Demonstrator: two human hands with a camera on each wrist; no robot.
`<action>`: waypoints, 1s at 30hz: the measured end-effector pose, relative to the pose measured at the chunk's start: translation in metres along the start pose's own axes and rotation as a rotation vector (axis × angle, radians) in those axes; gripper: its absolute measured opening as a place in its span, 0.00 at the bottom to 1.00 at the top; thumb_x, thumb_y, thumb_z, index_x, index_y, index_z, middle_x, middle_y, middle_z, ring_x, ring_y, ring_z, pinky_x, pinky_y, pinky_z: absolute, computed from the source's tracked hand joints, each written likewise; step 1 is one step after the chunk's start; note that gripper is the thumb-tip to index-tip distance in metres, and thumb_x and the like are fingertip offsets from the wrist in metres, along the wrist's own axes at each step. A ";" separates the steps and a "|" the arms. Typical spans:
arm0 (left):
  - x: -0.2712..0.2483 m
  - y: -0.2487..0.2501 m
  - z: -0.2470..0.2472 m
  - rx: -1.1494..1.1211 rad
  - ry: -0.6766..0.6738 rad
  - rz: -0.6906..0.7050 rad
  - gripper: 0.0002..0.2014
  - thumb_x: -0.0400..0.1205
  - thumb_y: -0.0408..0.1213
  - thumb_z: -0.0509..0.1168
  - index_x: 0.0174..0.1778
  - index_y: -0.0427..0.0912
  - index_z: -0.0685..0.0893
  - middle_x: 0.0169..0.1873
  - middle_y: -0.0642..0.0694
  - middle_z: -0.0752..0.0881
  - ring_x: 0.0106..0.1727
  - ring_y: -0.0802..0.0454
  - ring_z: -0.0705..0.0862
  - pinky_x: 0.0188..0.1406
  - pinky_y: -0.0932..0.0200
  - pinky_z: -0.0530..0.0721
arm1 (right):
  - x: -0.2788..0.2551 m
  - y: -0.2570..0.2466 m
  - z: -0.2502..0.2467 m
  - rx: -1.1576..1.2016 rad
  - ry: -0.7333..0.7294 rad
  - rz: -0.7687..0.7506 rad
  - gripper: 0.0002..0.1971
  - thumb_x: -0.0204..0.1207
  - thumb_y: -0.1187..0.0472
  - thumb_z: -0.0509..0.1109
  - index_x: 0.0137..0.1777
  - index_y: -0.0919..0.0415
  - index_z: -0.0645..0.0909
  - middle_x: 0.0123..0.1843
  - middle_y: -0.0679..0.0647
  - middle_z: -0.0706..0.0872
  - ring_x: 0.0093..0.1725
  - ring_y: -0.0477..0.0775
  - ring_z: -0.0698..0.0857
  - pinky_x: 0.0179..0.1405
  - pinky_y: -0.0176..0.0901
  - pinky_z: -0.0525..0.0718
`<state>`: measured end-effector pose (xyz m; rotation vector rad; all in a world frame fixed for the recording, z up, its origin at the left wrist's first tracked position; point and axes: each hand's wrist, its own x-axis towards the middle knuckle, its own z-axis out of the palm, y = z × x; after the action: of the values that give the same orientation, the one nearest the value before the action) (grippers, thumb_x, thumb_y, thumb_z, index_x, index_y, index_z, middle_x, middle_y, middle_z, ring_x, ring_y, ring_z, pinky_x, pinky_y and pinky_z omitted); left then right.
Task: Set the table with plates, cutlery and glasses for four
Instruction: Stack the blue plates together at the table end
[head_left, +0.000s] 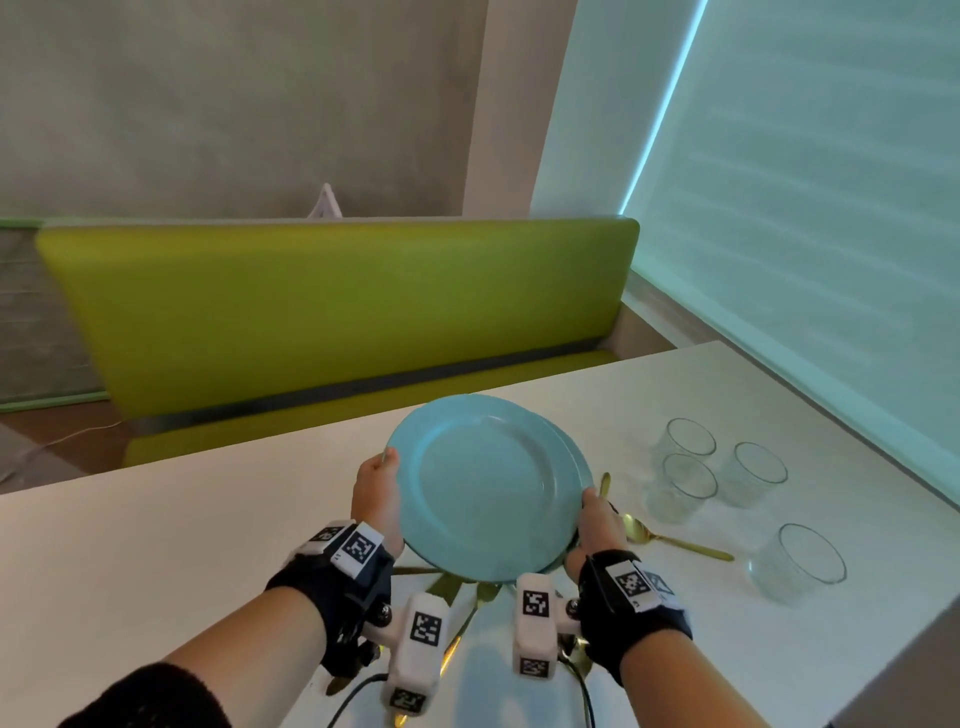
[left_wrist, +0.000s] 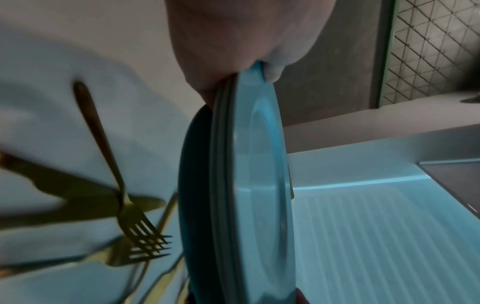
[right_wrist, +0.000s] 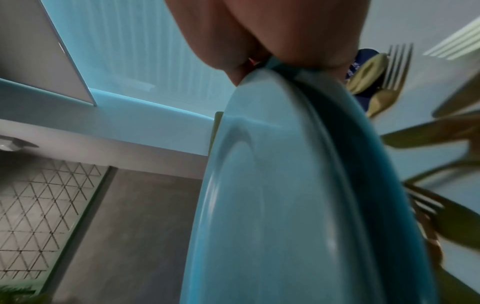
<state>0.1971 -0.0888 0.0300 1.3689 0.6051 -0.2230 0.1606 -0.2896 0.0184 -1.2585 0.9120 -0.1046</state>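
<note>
A stack of light blue plates (head_left: 483, 483) is held above the white table (head_left: 156, 561), tilted toward me. My left hand (head_left: 376, 499) grips its left rim and my right hand (head_left: 597, 530) grips its right rim. The left wrist view shows the stack of plates (left_wrist: 249, 185) edge-on, with several rims pinched under my thumb. In the right wrist view the plates (right_wrist: 285, 195) fill the middle. Gold cutlery (head_left: 670, 543) lies on the table beneath and to the right of the stack. Several clear glasses (head_left: 691, 483) stand at the right.
A green bench (head_left: 337, 306) runs along the table's far side. A pale window blind (head_left: 805, 182) rises on the right, close behind the glasses. A gold fork (left_wrist: 130, 216) and knives lie under the plates. Bare tabletop stretches to the left.
</note>
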 end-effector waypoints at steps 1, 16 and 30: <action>-0.003 -0.001 -0.008 0.010 -0.006 0.037 0.15 0.86 0.46 0.52 0.52 0.43 0.80 0.52 0.38 0.84 0.50 0.40 0.84 0.51 0.51 0.82 | -0.006 0.005 0.001 -0.028 0.006 -0.011 0.14 0.87 0.62 0.51 0.56 0.64 0.78 0.71 0.70 0.75 0.40 0.54 0.77 0.34 0.41 0.75; -0.004 -0.012 -0.112 0.487 0.101 0.210 0.23 0.87 0.46 0.51 0.71 0.35 0.74 0.68 0.34 0.79 0.68 0.34 0.76 0.68 0.46 0.73 | -0.086 0.090 0.053 0.255 0.005 0.123 0.15 0.79 0.51 0.58 0.45 0.61 0.80 0.39 0.60 0.84 0.40 0.61 0.83 0.43 0.52 0.85; 0.010 -0.042 -0.230 0.334 0.253 0.118 0.23 0.77 0.43 0.54 0.67 0.43 0.80 0.65 0.36 0.82 0.65 0.36 0.77 0.64 0.51 0.72 | -0.116 0.181 0.126 -0.579 -0.262 0.065 0.19 0.74 0.57 0.61 0.60 0.68 0.78 0.53 0.66 0.87 0.52 0.67 0.87 0.48 0.65 0.88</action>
<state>0.1219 0.1245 -0.0286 1.7670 0.7166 -0.0552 0.0925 -0.0666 -0.0708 -1.7251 0.7761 0.3945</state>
